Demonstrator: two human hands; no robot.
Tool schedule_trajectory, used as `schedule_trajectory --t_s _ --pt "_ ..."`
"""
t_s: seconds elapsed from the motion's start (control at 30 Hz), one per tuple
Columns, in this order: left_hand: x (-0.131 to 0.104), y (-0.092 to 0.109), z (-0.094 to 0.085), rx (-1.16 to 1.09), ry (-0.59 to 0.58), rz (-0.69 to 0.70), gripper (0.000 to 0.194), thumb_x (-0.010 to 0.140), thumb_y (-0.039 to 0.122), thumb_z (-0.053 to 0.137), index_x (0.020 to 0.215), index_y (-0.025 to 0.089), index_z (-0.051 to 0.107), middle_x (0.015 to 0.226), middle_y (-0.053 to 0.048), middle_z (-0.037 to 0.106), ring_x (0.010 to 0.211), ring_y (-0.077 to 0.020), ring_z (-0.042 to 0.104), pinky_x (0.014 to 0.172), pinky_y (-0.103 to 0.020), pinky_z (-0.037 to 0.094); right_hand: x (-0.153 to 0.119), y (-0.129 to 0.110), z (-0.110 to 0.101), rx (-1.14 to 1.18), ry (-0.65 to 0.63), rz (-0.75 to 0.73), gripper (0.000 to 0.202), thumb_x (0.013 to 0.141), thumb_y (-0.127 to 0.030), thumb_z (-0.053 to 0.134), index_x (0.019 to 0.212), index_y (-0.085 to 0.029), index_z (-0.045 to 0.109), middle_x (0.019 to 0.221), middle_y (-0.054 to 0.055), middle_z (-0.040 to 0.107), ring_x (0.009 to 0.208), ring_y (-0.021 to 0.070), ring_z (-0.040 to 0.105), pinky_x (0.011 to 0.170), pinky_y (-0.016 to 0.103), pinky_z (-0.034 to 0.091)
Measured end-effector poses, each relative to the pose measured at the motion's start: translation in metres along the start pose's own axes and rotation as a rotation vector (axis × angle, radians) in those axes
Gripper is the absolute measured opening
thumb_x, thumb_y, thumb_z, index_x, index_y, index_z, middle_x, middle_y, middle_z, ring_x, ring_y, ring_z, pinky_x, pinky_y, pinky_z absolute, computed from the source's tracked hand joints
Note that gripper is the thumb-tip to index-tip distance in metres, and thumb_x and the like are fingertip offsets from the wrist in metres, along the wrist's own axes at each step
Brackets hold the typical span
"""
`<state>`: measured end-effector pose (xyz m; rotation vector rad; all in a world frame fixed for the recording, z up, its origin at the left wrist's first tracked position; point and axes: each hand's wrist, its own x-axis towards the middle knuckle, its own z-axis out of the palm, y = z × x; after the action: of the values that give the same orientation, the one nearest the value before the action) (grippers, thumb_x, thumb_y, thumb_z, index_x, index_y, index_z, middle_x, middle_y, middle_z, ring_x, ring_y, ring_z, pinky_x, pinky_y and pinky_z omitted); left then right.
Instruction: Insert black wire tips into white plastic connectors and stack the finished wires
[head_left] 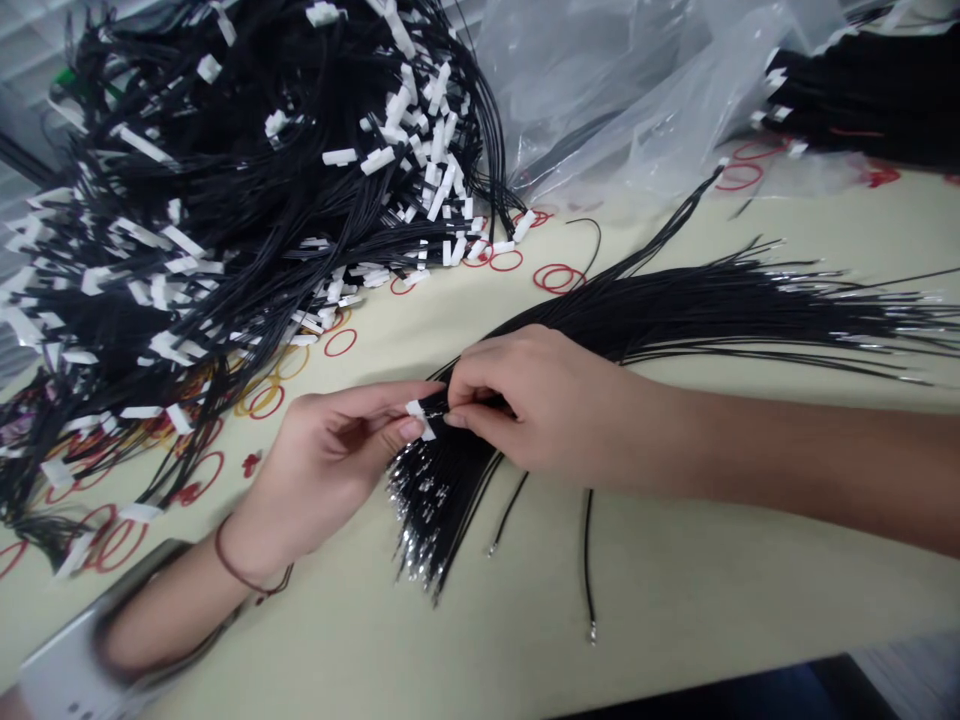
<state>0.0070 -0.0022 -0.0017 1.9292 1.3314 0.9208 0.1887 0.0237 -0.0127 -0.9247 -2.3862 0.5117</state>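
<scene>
Between the thumb and fingers of my left hand [322,460] is a small white connector [420,420]. Black wires run out of the connector toward my right hand [540,400], whose thumb and forefinger pinch a black wire close beside it. Beneath both hands lies a thick bundle of loose black wires [660,310]. Its bare metal terminals [420,530] fan out below my left fingers, and more metal ends point right. The exact wire in my right fingertips is partly hidden.
A large heap of black wires with white connectors [300,200] fills the upper left. Red rubber bands [559,278] lie scattered on the pale table [712,580]. Clear plastic bags [600,90] and another black wire bundle [877,90] are at the back right.
</scene>
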Motion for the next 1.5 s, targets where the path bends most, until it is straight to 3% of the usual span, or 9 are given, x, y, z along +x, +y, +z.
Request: schedule_trajectory --t_s 0.2,0.4,0.67,0.97,1.13,1.33,1.5 --pt "-0.002 0.001 0.001 0.184 -0.006 0.061 0.026 0.071 0.006 0.061 0.095 0.012 0.068 0.085 -0.005 0.074 0.068 -0.0112 0.067 0.064 -0.017 0.055 -0.003 0.002 0.009 0.059 0.061 -0.004 0.014 0.078 -0.016 0.049 0.066 -0.012 0.056 0.065 -0.001 0.056 0.053 0.0047 0.04 0.052 0.021 0.029" --pt "-0.005 0.004 -0.001 0.344 -0.029 0.156 0.026 0.073 0.008 0.059 0.096 0.015 0.068 0.086 -0.004 0.074 0.072 -0.0131 0.067 0.068 -0.019 0.055 -0.006 0.0 0.011 0.058 0.078 -0.03 0.013 0.078 -0.012 0.047 0.069 -0.011 0.056 0.067 0.001 0.056 0.057 0.0054 0.043 0.055 0.02 0.031" --pt "-0.005 0.004 0.0 0.179 -0.066 0.073 0.026 0.075 0.009 0.057 0.097 0.019 0.067 0.081 -0.001 0.073 0.068 -0.0118 0.066 0.06 -0.017 0.054 -0.005 -0.001 0.011 0.094 0.087 -0.006 0.014 0.079 -0.014 0.046 0.073 -0.011 0.058 0.066 0.0 0.056 0.056 0.0054 0.044 0.054 0.02 0.031" --pt "-0.007 0.001 -0.002 0.342 -0.048 0.137 0.029 0.075 0.012 0.058 0.1 0.023 0.067 0.081 -0.002 0.073 0.064 -0.0143 0.064 0.06 -0.023 0.052 -0.006 -0.005 0.011 -0.053 0.056 -0.091 0.013 0.078 -0.008 0.043 0.075 -0.009 0.056 0.071 0.004 0.056 0.063 0.01 0.047 0.059 0.023 0.034" --pt "-0.002 0.003 -0.001 0.165 -0.057 0.034 0.027 0.074 0.011 0.059 0.097 0.019 0.068 0.074 -0.003 0.072 0.061 -0.0139 0.062 0.057 -0.023 0.051 -0.006 -0.002 0.011 0.061 0.094 -0.043 0.017 0.082 -0.014 0.041 0.075 -0.011 0.056 0.07 0.001 0.055 0.062 0.0082 0.046 0.059 0.022 0.034" --pt "0.005 0.0 -0.001 -0.108 -0.054 -0.088 0.024 0.074 0.007 0.058 0.095 0.017 0.067 0.064 -0.001 0.068 0.064 -0.013 0.063 0.057 -0.02 0.052 -0.005 0.004 0.004 -0.068 0.362 -0.134 0.022 0.087 -0.017 0.041 0.08 -0.01 0.061 0.076 0.005 0.051 0.073 0.0116 0.046 0.067 0.024 0.036" --pt "0.002 -0.004 -0.005 -0.114 -0.079 -0.084 0.025 0.075 0.009 0.059 0.096 0.02 0.067 0.067 0.0 0.068 0.063 -0.0115 0.062 0.053 -0.018 0.05 -0.007 0.007 0.007 -0.203 0.27 -0.243 0.019 0.083 -0.008 0.043 0.08 -0.011 0.061 0.075 0.005 0.054 0.071 0.0116 0.047 0.065 0.024 0.037"
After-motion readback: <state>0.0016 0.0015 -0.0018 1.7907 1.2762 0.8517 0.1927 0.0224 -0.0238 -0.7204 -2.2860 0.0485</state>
